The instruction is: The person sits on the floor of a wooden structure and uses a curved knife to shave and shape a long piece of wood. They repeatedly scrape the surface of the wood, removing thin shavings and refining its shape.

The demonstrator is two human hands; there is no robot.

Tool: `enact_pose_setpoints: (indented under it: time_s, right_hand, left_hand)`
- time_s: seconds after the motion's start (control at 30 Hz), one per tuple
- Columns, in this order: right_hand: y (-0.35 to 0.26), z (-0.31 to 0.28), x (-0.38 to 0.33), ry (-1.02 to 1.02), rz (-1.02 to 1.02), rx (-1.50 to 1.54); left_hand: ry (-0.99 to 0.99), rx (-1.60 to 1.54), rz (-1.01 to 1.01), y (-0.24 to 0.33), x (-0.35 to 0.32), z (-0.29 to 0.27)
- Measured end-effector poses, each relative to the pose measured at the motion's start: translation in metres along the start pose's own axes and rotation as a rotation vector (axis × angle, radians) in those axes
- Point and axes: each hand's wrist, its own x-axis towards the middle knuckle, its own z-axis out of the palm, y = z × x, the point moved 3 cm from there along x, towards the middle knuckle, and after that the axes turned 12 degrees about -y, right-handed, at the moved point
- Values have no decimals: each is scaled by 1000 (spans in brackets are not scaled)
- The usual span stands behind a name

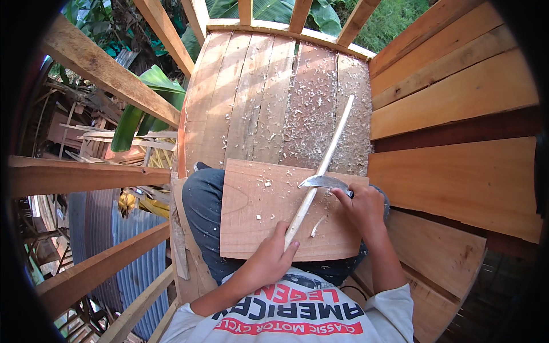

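Note:
A long pale wooden stick [332,148] slants up and away to the right across a flat wooden board [251,211] on my lap. My left hand [274,254] is closed round the stick's near end. In my right hand [363,204] is a curved knife [323,182], gripped by its handle, which my fingers mostly hide. The blade lies across the stick near the board's far edge and points left. A curled wood shaving [316,227] and a few small chips rest on the board.
Beyond my knees, the plank floor [240,97] is strewn with shavings. Wooden rails [91,171] run along the left side, with corrugated metal sheets [137,251] below. A plank wall [452,183] stands close on the right. Banana leaves [154,94] hang past the far-left rails.

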Motion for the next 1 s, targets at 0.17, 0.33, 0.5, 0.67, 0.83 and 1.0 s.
enact_pose_setpoints:
  time_s: [0.17,0.33,0.5,0.67,0.83,1.0]
  right_hand:
    - [9,1,8,58,87,27]
    - [52,-30,9,32,335,100]
    - [7,-14,-31,-56,144,191]
    - [-17,1,-51,-131,-17,215]
    - [-15,14,-54,-86,-48,131]
    - [-8,10,-45,-96,-42,79]
  left_hand:
    - [87,68,96,-8,3,4]
    - [35,93,69,-8,-8,8]
    - [-2,178,-69,9,-11,2]
    - [92,444,-125,30,-19,-8]
    - [159,535,-67,24,-13,-6]
    - [193,694,-63,20,-11,2]
